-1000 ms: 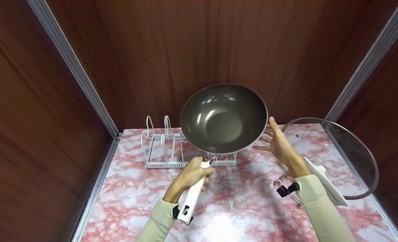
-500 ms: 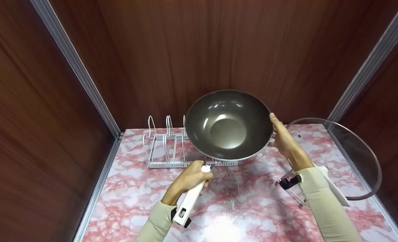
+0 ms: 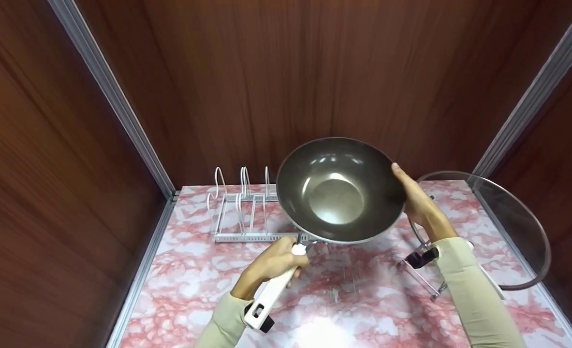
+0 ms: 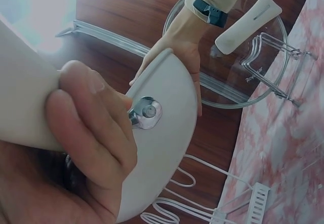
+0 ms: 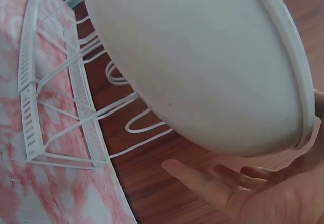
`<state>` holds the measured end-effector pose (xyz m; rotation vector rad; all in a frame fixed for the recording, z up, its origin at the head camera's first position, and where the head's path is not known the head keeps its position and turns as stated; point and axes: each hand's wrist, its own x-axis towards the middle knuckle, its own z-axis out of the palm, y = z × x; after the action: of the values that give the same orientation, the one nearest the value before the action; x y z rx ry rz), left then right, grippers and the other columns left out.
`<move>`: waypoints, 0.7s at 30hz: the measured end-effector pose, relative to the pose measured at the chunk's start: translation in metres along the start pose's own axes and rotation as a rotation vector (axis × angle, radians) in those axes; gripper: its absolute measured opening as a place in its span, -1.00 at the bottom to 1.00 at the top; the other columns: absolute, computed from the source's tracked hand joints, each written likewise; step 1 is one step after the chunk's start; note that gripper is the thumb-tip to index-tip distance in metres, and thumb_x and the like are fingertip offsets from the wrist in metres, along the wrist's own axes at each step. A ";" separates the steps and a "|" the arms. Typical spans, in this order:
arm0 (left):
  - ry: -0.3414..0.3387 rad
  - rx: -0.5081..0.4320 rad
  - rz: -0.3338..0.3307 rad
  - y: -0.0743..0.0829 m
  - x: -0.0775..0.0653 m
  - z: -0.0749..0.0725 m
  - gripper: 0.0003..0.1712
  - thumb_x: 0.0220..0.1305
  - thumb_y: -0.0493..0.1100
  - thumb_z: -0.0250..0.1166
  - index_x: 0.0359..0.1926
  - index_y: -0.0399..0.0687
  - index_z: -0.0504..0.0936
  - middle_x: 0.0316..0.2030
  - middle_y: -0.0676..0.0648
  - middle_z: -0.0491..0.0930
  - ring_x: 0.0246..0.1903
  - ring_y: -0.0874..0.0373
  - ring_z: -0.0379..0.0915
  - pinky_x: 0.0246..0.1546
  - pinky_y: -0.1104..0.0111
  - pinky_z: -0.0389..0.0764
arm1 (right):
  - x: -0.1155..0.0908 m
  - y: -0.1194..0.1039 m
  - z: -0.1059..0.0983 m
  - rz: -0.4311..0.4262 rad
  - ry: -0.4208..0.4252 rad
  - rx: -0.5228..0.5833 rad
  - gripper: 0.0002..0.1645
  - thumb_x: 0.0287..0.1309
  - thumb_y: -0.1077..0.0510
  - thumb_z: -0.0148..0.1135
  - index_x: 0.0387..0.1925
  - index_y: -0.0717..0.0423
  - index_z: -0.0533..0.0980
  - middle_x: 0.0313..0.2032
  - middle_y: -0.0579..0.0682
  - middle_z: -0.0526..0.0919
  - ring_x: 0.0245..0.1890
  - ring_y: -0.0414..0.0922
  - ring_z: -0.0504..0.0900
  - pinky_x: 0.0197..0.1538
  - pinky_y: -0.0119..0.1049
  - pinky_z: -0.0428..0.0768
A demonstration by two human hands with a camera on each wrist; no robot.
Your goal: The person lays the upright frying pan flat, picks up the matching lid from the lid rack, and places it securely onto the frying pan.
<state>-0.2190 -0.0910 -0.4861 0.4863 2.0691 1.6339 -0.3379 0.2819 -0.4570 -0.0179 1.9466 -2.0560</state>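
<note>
A wok [image 3: 336, 200] with a dark, glossy inside is held up above the table, its open side tilted toward the head camera. My left hand [image 3: 273, 258] grips its white handle [image 3: 270, 300] close to the metal joint. At the wok's right rim is my right hand [image 3: 416, 205], thumb along the edge; the wok hides its fingers in the head view. In the right wrist view the pale outer side of the wok [image 5: 202, 72] fills the middle. There the right hand's fingers [image 5: 202, 183] stretch out fairly straight beneath it.
Behind and left of the wok stands a white wire rack [image 3: 247, 237] with upright loops. On the right, a large glass lid [image 3: 542, 227] leans in a metal wire stand [image 3: 421, 278], partly behind the right forearm. Brown panels [image 3: 286, 72] enclose the pink-marbled table [image 3: 184, 290].
The wok has moved right and a little down in the head view. My right hand, apart from the rim with spread fingers a second ago, has come against the wok's right edge.
</note>
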 end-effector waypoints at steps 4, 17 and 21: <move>-0.014 0.011 -0.008 0.001 -0.001 0.001 -0.87 0.19 -0.30 0.25 -0.27 -0.12 0.45 -0.71 0.01 0.49 -0.79 0.26 0.40 -0.78 0.37 0.57 | 0.001 0.000 -0.004 0.044 0.011 0.007 -0.02 0.47 -0.54 -0.12 0.57 0.05 0.18 0.34 0.02 0.47 0.28 -0.14 0.50 0.45 -0.17 0.39; -0.053 -0.003 -0.031 0.000 0.004 -0.002 -0.83 0.22 -0.29 0.27 -0.21 -0.10 0.45 -0.67 -0.02 0.50 -0.77 0.23 0.41 -0.79 0.39 0.55 | -0.001 0.007 -0.007 -0.016 0.169 -0.043 -0.35 0.47 0.31 0.10 0.50 0.30 0.21 -0.26 -0.13 0.73 -0.27 -0.20 0.78 -0.13 -0.29 0.80; -0.063 0.000 -0.034 -0.001 0.005 -0.002 -0.86 0.22 -0.28 0.28 -0.23 -0.08 0.48 -0.66 -0.03 0.50 -0.76 0.23 0.41 -0.78 0.40 0.54 | -0.002 0.011 -0.007 -0.012 0.197 -0.112 -0.23 0.36 0.43 -0.01 0.56 0.41 0.09 -0.19 -0.07 0.62 -0.29 -0.21 0.73 -0.15 -0.29 0.79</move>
<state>-0.2246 -0.0904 -0.4873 0.4934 2.0206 1.5799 -0.3348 0.2894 -0.4680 0.1547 2.1813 -2.0205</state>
